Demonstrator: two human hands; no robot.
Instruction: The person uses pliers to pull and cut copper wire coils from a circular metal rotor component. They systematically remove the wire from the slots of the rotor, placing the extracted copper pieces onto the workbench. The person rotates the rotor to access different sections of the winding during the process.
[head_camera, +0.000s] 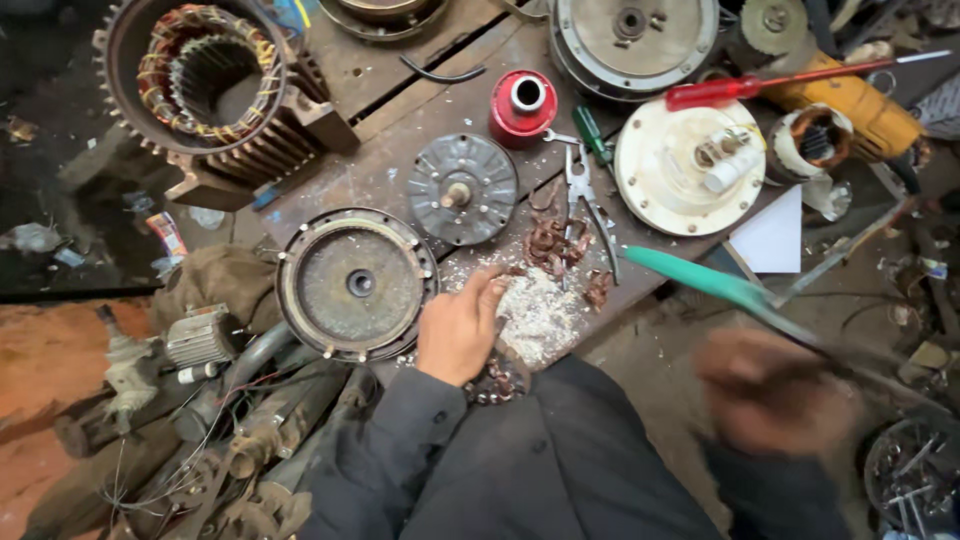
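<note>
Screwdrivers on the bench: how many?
2. A red-handled screwdriver lies at the upper right, across the yellow tool; a green-handled screwdriver lies beside the red spool. Clutter may hide more.

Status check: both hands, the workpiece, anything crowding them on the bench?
Left hand pressing copper-wound part at bench edge. Right hand blurred, gripping green-handled tool. Round motor cover close beside left hand.
</note>
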